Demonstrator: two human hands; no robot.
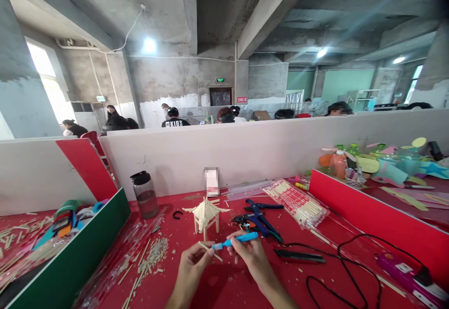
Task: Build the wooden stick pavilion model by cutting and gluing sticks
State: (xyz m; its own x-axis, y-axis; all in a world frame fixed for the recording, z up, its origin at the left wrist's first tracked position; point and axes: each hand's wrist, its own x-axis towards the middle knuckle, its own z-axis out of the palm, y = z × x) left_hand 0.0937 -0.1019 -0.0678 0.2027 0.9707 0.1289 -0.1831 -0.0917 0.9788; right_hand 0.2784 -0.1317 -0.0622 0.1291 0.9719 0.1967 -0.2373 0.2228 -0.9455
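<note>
Between the thumb and fingers of my left hand (192, 263) is a thin wooden stick (217, 256), held at a slant. My right hand (250, 255) grips a blue marker (245, 237), whose paler end reaches the left fingertips beside the stick. Whether the left fingers also pinch that end I cannot tell. Just beyond both hands stands a small pavilion model (205, 215) made of wooden sticks, with a pointed roof on legs. To its right lie blue-handled cutting pliers (261, 220), and a black utility knife (299, 256) rests nearer me.
A dark water bottle (145, 196) stands at the left by the white partition (168, 159). Stick scraps (154, 255) cover the left side. Bagged sticks (298, 202), a black cable (338, 248) and a purple power strip (403, 271) lie right. Green (84, 253) and red (368, 222) dividers flank me.
</note>
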